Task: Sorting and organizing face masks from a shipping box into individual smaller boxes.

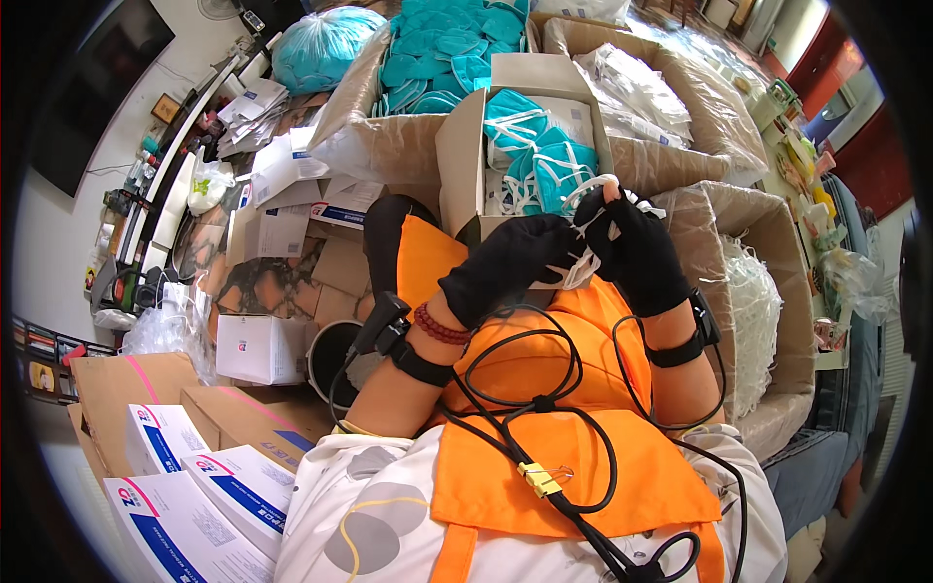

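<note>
My left hand point(510, 262) and my right hand point(630, 255), both in black gloves, meet just below an open carton point(465, 160). Between them is a bunch of white elastic straps point(586, 267), pinched by both sets of fingers. One bare fingertip of the right hand pokes out at the top. Whether a mask hangs from these straps is hidden by the gloves. Inside the carton lie teal face masks point(564, 165) with white straps, right beyond my fingers.
A large lined box of teal masks point(452, 49) stands at the back. Boxes of white packets point(637, 92) and white straps point(750, 321) are on the right. Printed cartons point(194, 515) lie at lower left. Black cables point(573, 413) loop over my orange apron point(583, 466).
</note>
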`<state>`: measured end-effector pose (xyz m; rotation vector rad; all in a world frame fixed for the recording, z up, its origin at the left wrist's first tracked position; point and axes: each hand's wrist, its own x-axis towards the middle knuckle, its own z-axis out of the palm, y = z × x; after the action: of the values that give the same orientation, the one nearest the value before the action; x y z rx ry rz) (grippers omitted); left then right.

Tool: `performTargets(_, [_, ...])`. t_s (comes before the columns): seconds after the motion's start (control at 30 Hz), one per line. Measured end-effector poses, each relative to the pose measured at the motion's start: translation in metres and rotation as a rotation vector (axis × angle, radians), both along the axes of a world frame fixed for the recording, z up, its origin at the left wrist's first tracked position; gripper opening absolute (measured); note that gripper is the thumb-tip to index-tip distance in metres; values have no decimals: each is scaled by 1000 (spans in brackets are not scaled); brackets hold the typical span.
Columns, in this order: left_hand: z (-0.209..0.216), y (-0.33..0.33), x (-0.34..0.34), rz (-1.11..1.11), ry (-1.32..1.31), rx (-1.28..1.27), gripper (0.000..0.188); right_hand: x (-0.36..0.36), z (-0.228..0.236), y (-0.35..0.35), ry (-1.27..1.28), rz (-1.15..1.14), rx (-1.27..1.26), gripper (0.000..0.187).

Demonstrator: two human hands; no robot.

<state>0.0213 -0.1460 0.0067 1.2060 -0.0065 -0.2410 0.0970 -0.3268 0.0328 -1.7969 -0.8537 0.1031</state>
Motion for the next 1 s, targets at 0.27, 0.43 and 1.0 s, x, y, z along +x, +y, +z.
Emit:
performTargets(0.27, [-23,-16,11,192,-739,842,25,-2,9,2,443,67,122,44])
performTargets(0.43, [-23,-30,13,206,-389,690,32,0,-12,9,433,-79,183,45])
performTargets(1.0, [-29,-7,9,257,-993,1350,26,14,-29,-7,-560,-39,-183,10])
